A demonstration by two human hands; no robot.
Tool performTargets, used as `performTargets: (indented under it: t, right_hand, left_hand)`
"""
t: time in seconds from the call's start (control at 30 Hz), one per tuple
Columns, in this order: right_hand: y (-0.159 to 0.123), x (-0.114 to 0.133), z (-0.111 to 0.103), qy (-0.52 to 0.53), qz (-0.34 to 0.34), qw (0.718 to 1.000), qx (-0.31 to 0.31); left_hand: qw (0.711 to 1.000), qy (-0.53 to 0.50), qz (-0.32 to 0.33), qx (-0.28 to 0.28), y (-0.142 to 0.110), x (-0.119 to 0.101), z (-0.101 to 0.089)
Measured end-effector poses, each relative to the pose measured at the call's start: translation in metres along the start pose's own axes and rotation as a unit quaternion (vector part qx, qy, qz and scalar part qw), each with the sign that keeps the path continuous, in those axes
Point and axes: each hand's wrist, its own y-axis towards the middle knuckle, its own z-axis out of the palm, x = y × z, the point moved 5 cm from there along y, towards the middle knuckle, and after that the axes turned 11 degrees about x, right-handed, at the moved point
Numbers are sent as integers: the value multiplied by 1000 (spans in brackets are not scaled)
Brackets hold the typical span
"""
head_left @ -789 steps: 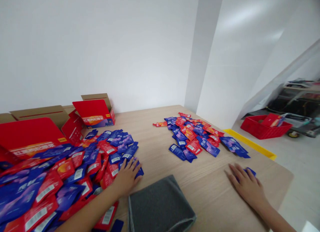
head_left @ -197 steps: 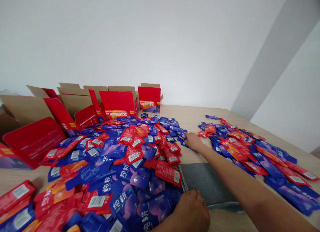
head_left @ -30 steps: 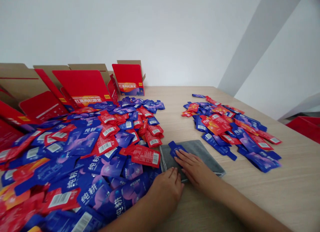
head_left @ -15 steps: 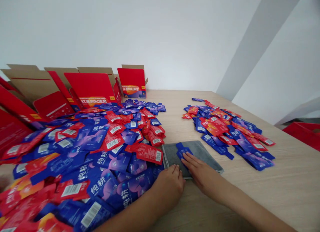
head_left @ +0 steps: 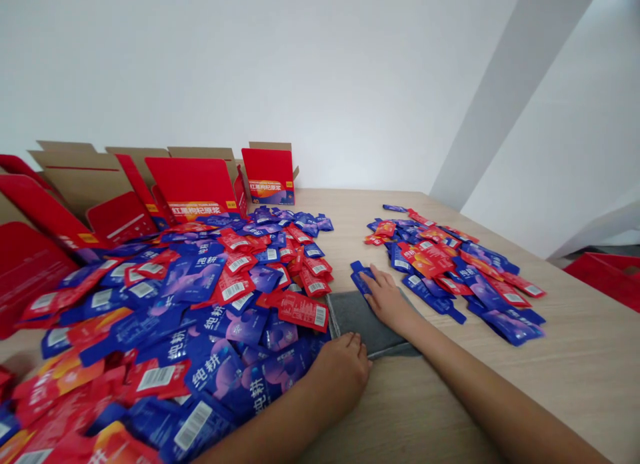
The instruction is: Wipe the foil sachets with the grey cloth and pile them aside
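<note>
Handling a blue pouch (head_left: 358, 277), the right hand (head_left: 389, 301) is lying flat; the left hand (head_left: 343, 369) is hiding its grip. Sliding the pouch is probably needing light pressure.

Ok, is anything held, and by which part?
Right hand lies on the blue packet, away from its neck; left hand, at the cloth. Grip cannot be told.

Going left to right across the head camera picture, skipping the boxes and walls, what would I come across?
Large pile of pouches, left hand, right hand, smaller pile of pouches, red crate at the edge.
</note>
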Motion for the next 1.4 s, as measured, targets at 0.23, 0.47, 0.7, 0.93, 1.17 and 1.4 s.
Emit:
performTargets:
  t: [0.23, 0.47, 0.7, 0.93, 1.17, 1.4]
  right_hand:
    - [-56, 24, -52, 25, -60, 995, -77]
    - [-90, 45, -42, 33, -119, 992, 30]
    - [-54, 23, 15, -33, -126, 985, 110]
    - [49, -23, 8, 50, 31, 993, 98]
    - [104, -46, -18, 265, 166, 945, 96]
    - [169, 33, -81, 477, 41, 876, 62]
  left_hand:
    - [1000, 3, 18, 17, 0, 0, 5]
    - [1000, -6, 3, -10, -1, -1, -6]
    - [1000, 24, 4, -14, 4, -4, 17]
    - [1000, 25, 8, -5, 3, 0, 13]
    - [999, 11, 18, 40, 9, 0, 19]
    - [999, 10, 20, 23, 5, -2, 23]
